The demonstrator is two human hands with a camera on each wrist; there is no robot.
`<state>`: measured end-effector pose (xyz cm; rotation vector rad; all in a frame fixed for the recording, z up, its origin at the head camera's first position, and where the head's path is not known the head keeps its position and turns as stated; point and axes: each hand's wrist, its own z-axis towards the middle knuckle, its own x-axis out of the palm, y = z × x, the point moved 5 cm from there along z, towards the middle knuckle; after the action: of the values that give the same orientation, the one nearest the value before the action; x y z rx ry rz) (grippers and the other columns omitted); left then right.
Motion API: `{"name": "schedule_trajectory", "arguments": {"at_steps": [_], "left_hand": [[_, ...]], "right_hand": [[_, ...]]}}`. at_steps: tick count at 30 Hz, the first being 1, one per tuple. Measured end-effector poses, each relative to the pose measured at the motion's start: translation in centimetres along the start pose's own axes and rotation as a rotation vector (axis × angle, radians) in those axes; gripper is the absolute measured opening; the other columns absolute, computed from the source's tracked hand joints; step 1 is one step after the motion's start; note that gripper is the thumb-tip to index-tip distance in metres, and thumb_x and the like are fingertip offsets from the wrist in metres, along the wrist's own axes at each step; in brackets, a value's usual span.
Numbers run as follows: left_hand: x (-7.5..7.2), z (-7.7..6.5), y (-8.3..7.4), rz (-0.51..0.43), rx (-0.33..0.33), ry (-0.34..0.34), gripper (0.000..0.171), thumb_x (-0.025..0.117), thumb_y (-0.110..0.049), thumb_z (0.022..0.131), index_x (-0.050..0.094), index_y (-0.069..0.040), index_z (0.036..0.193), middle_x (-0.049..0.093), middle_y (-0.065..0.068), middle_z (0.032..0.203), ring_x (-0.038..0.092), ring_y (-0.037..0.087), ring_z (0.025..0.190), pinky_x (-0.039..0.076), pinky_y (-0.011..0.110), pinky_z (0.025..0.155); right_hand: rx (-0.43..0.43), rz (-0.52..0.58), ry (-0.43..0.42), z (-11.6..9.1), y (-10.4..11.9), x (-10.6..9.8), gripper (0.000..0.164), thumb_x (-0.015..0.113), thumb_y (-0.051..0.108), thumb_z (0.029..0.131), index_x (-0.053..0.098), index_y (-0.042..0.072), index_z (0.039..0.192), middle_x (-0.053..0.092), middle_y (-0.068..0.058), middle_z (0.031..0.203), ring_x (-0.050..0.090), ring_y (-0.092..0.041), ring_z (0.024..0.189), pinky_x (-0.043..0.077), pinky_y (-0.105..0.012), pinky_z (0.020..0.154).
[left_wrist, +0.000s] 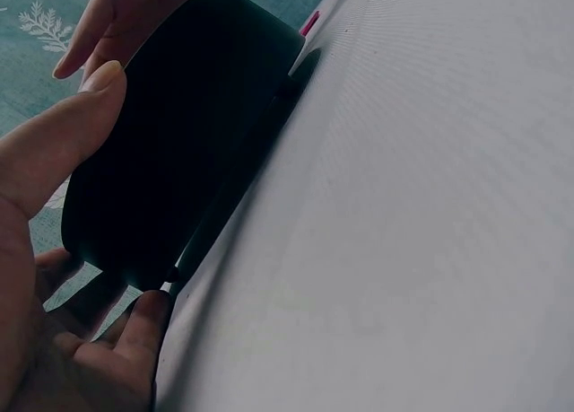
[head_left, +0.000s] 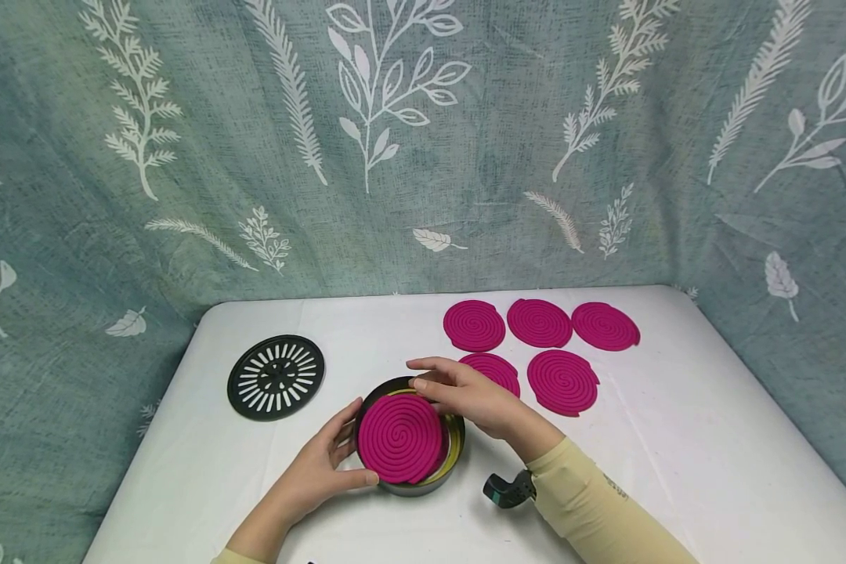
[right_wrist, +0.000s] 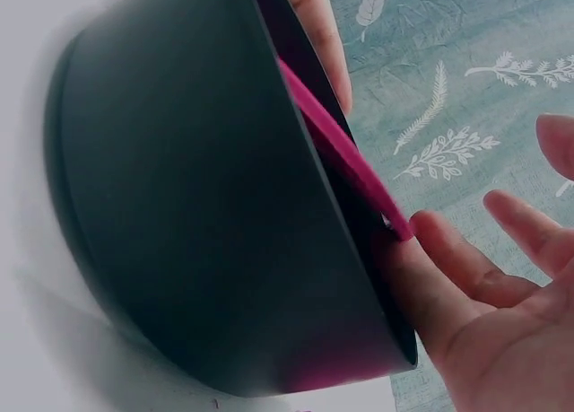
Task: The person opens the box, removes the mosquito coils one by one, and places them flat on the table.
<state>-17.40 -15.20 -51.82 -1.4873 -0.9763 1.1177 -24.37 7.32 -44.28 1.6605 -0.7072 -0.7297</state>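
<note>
We grip a black tin [head_left: 410, 491] with our left hand [head_left: 317, 475]; our right hand [head_left: 471, 397] spreads at its far edge. A pink coil [head_left: 399, 437] tilts inside. Bench [head_left: 366, 345] space separates the tin from a slotted disc [head_left: 276, 377].

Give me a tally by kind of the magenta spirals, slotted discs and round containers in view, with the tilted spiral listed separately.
Round black container: 1
Magenta spiral tilted in the container's mouth: 1
Magenta spirals flat on the table: 5
Black slotted disc: 1
Total: 8
</note>
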Motion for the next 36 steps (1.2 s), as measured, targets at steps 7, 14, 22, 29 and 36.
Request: {"name": "schedule_trajectory", "arguments": {"at_steps": [7,14,22,29,36], "left_hand": [[0.0,0.0,0.0,-0.007,0.004,0.002,0.111,0.096,-0.022,0.062,0.034,-0.026,0.154,0.037,0.002,0.154,0.038,0.023,0.139,0.039,0.022,0.11],[0.0,-0.1,0.1,-0.011,0.012,0.01,0.111,0.095,-0.02,0.063,0.033,-0.026,0.154,0.037,0.002,0.154,0.038,0.022,0.139,0.039,0.022,0.11],[0.1,-0.1,0.1,-0.002,0.008,0.003,0.11,0.096,-0.021,0.063,0.033,-0.027,0.154,0.037,0.003,0.154,0.038,0.023,0.14,0.039,0.022,0.11],[0.1,-0.1,0.0,-0.008,0.006,0.003,0.11,0.096,-0.02,0.063,0.034,-0.026,0.154,0.038,0.003,0.153,0.038,0.023,0.139,0.039,0.023,0.11],[0.1,-0.1,0.1,-0.002,0.008,0.001,0.111,0.096,-0.023,0.062,0.034,-0.026,0.154,0.038,0.003,0.153,0.038,0.023,0.14,0.039,0.023,0.11]], "right_hand": [[0.021,0.059,0.015,-0.1,-0.3,-0.1,0.057,0.066,0.038,0.095,0.048,0.017,0.145,0.058,-0.015,0.134,0.059,-0.027,0.117,0.055,-0.042,0.094],[0.037,0.094,0.031,-0.3,-0.4,0.0,0.055,0.065,0.036,0.097,0.047,0.016,0.145,0.056,-0.016,0.135,0.058,-0.028,0.118,0.057,-0.042,0.091],[0.055,0.125,0.077,-0.4,-1.0,0.2,0.057,0.064,0.027,0.097,0.043,0.008,0.148,0.063,-0.016,0.126,0.062,-0.026,0.112,0.055,-0.04,0.097],[0.096,0.138,0.093,-0.6,-1.2,0.2,0.062,0.069,0.031,0.094,0.044,0.012,0.148,0.063,-0.011,0.109,0.052,-0.018,0.084,0.057,-0.03,0.07],[0.081,0.156,0.139,-0.7,-1.2,0.4,0.061,0.065,0.024,0.097,0.04,0.007,0.15,0.065,-0.016,0.12,0.065,-0.024,0.105,0.059,-0.039,0.088]]}}
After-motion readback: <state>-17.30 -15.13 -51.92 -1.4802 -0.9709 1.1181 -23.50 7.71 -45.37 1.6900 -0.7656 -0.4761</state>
